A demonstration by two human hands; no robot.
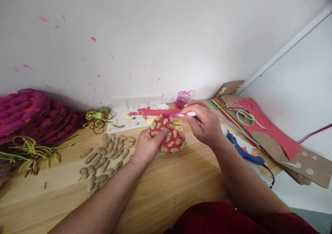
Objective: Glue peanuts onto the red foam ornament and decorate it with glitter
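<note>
Near the middle, my left hand (150, 144) grips the left edge of a round red disc (177, 141) covered with peanuts in their shells, thumb on top. A paintbrush (188, 114) with a white handle and pink-stained end is pinched in my right hand (202, 121). Its tip touches the disc's upper edge, where one peanut (166, 116) is magenta. A small yellow loop (178, 128) sticks out at the disc's right. Behind it stands a clear cup (183, 98) of pink paint. Loose peanuts (106, 154) lie left of my left hand.
Magenta-painted peanut pieces (28, 113) are stacked at far left beside yellow-green strings (100, 118). White paper (118, 123) with star cutouts lies behind. At right are a blue glue gun (245, 151), cardboard (308, 161), red sheet (269, 123) and a tape roll (245, 118).
</note>
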